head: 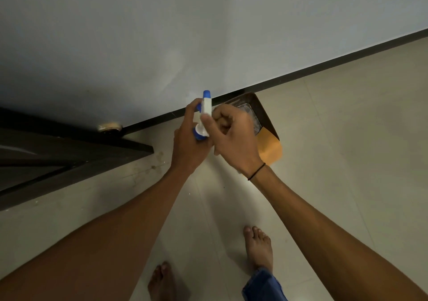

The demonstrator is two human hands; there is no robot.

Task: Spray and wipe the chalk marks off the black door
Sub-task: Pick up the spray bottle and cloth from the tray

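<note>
A spray bottle [206, 110] with a white head and blue nozzle and collar is held up in front of me, near the wall. My left hand [188, 143] grips its neck and body from the left. My right hand [234, 133] has its fingers curled against the white spray head from the right, thumb on the head. The black door [58, 159] stands open at the left, its edge towards me; no chalk marks show on the part in view. I see no cloth in either hand.
A grey wall [208, 34] with a black skirting [324, 68] runs across the view. A small brown and orange stool or tray [268, 143] with a glassy item on it sits on the floor behind my hands. A door stopper [110, 126] sits by the skirting. My bare feet [258, 247] stand on pale tiles.
</note>
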